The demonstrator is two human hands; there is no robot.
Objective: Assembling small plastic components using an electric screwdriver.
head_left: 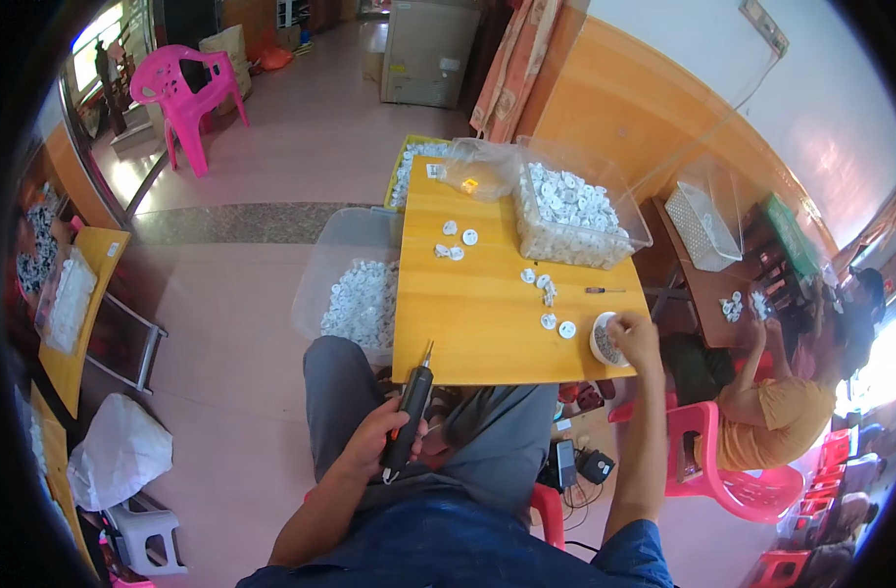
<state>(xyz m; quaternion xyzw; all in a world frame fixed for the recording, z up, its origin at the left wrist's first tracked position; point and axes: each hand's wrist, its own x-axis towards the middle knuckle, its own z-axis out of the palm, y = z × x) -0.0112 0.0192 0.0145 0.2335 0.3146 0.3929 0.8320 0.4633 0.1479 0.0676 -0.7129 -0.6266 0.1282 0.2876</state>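
My left hand [377, 438] is wrapped round a black electric screwdriver [409, 416], its metal bit pointing up and away past the table's front edge. At the table's front right corner, my right hand [634, 341] reaches over a white bowl [598, 351] of small grey metal pieces that look like screws. Its fingers are curled together at the bowl; what they pinch, if anything, is too small to make out. Several small white round plastic parts [566, 330] lie left of the bowl, and more white parts [455, 253] are farther left. A thin screwdriver [605, 290] lies behind the bowl.
On the yellow table [467, 333] stands a clear bin [575, 251] heaped with white parts, beside a plastic bag [482, 167]. Left of the table is another bin [318, 257] of white parts. A co-worker in a yellow shirt [786, 421] sits at the right.
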